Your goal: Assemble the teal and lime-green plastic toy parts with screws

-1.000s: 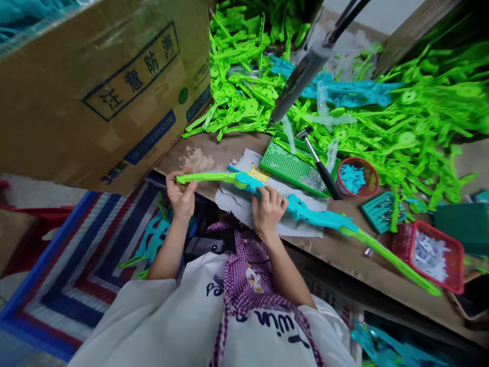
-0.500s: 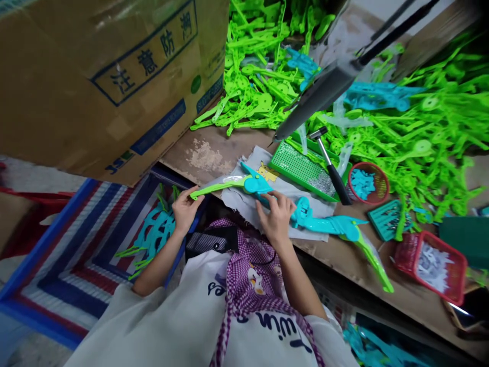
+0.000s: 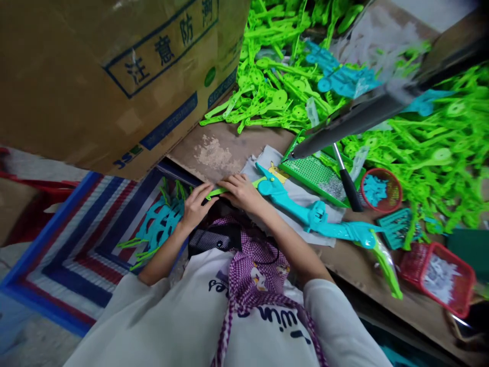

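Note:
A long jointed blue-and-green plastic piece lies along the front of the bench, partly on a grey cloth. It has a green arm at each end and a blue body between. My left hand pinches the tip of the left green arm at the bench edge. Beside it, my right hand is closed over the same arm, with fingers bent around it and hiding part of it. The two hands are close together. The blue body and the far green arm are untouched.
A grey powered screwdriver hangs above a green perforated tray of small metal parts. A hammer and red baskets stand right. Green parts are heaped behind. A carton and striped bin are left.
My right hand has moved left from the blue body to the left green arm. The piece now lies straighter along the bench, and the view has shifted slightly.

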Tool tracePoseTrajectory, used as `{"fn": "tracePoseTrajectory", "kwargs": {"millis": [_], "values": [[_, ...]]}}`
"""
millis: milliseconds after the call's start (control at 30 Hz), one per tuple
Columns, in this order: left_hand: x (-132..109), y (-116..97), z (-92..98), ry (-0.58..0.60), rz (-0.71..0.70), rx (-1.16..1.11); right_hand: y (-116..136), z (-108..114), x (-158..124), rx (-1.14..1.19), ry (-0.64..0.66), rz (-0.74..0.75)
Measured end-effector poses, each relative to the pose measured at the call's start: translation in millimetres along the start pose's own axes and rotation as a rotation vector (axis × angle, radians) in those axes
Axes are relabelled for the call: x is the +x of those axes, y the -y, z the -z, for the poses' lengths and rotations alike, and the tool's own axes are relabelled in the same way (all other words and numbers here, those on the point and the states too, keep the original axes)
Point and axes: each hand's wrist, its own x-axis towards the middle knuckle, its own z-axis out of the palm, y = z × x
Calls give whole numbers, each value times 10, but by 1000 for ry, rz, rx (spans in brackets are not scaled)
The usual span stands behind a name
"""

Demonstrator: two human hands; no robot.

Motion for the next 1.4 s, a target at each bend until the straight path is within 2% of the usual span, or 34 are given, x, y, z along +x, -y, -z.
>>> {"fn": "tracePoseTrajectory", "kwargs": {"millis": [167,233,300,433,600,867,967,1067,1133,1267,1333,1400], "values": [[136,96,269,221,-327,149,-27,-18,5,22,11,15],[181,136,309,277,-370,184,-39,-33,19,24,6,8],[212,163,306,283,-369,215,-42,-49,27,16,3,0],[220,159,265,224,-322,175,-30,-70,24,-6,-5,-8],[136,90,209,163,-173,31,-9,-60,9,0,-39,-2],[41,81,-47,-62,87,-27,-3,-44,21,68,-50,-42],[25,82,-75,-100,62,-68,7,-39,31,65,-43,-39],[50,53,-102,-161,-62,-62,26,46,-33,106,-73,-36],[71,32,-121,-202,-136,-18,27,138,-150,135,-136,-43],[42,23,-135,-244,-177,40,-34,243,-481,73,-325,-222],[5,18,-130,-222,-157,41,-82,209,-603,44,-348,-308],[-13,-16,-113,-200,-139,53,-121,136,-661,29,-346,-326]]}}
